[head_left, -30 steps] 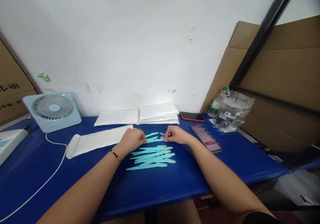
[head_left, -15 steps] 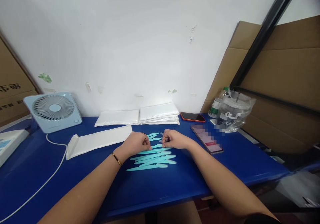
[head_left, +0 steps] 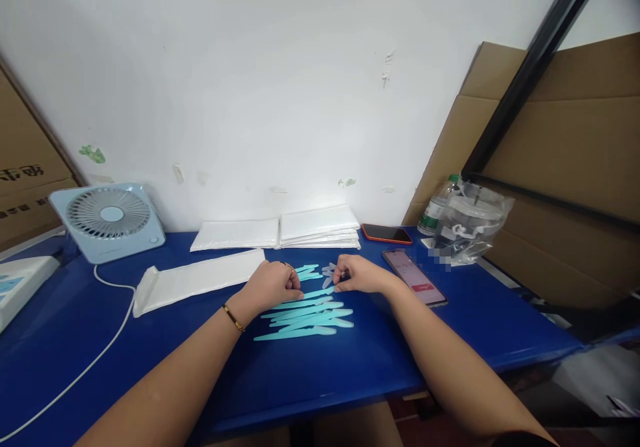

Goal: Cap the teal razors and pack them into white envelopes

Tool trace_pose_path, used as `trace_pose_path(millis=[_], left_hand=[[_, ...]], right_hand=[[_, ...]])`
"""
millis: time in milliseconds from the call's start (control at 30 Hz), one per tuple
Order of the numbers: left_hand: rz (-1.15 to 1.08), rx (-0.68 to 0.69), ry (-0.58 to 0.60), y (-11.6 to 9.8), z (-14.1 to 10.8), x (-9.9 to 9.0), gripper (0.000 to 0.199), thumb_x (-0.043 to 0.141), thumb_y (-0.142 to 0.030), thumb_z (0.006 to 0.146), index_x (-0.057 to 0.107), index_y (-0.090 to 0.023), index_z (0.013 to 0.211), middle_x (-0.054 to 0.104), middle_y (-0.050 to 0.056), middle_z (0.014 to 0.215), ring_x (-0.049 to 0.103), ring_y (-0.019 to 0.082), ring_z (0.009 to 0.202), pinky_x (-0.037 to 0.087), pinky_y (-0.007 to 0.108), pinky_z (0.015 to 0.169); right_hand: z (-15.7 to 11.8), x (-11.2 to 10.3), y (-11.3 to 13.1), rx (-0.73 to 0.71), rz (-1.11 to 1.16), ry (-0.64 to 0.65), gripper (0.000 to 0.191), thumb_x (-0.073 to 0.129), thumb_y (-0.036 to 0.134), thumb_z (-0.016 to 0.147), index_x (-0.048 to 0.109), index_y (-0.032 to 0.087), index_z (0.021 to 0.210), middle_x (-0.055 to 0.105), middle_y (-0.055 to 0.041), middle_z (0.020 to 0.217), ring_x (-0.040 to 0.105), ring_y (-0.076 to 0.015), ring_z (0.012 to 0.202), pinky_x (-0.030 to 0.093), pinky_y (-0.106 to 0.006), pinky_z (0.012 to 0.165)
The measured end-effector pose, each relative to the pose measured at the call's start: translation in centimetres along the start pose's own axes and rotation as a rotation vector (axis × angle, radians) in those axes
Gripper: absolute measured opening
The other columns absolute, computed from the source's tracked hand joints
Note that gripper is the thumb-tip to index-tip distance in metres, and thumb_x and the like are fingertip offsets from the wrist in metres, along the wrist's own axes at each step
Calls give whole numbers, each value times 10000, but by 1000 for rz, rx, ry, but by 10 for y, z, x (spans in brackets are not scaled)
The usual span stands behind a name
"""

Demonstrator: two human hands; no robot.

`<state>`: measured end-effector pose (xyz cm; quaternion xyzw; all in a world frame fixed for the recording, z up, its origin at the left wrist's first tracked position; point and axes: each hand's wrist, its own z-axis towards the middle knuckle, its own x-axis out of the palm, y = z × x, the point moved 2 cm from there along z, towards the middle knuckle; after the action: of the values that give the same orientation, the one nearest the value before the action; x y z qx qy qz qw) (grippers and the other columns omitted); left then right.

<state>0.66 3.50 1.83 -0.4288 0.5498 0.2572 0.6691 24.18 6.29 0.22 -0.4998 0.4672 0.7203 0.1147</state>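
My left hand (head_left: 273, 284) is closed around the handle end of a turquoise eyebrow razor (head_left: 319, 294), held just above the table. At the razor's other end, my right hand (head_left: 360, 274) is closed in a pinch, with thumb and forefinger at the tip. Several more turquoise razors (head_left: 305, 320) lie in a loose row nearer to me, their ends under pale clear covers. Beyond the hands are a few other turquoise razors (head_left: 311, 272), partly hidden by my left hand. Small clear covers (head_left: 328, 275) lie in a little heap beside my right fingers.
On the blue table (head_left: 320, 380) are a long white packet (head_left: 200, 279), stacked white packets (head_left: 320, 224), a light-blue fan (head_left: 111, 220) with a white cable (head_left: 113, 340), an orange-edged phone (head_left: 387, 234), another phone (head_left: 415, 279), a bottle (head_left: 434, 214) and a bagged cup (head_left: 467, 224).
My right hand has shifted slightly right along the razor, away from my left hand. The heap of clear covers shows more fully. My left hand has stayed almost in place.
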Motion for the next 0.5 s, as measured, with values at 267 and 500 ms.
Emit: trace_pose_path(millis=[267, 500], left_hand=[[19, -49, 14, 6, 2, 1, 175, 593, -380, 739, 688, -238, 701, 690, -13, 711, 595, 151, 659, 353, 246, 591], [114, -110, -39, 21, 1, -10, 147, 576, -318, 737, 681, -235, 677, 694, -8, 722, 605, 161, 697, 346, 263, 639]], right_hand=[[5, 5, -1, 3, 88, 46, 204, 720, 360, 677, 697, 167, 737, 528, -19, 801, 515, -116, 679, 395, -211, 595], [4, -5, -11, 146, 107, -35, 211, 717, 335, 660, 676, 144, 741, 609, -21, 741, 535, -123, 653, 385, -219, 584]])
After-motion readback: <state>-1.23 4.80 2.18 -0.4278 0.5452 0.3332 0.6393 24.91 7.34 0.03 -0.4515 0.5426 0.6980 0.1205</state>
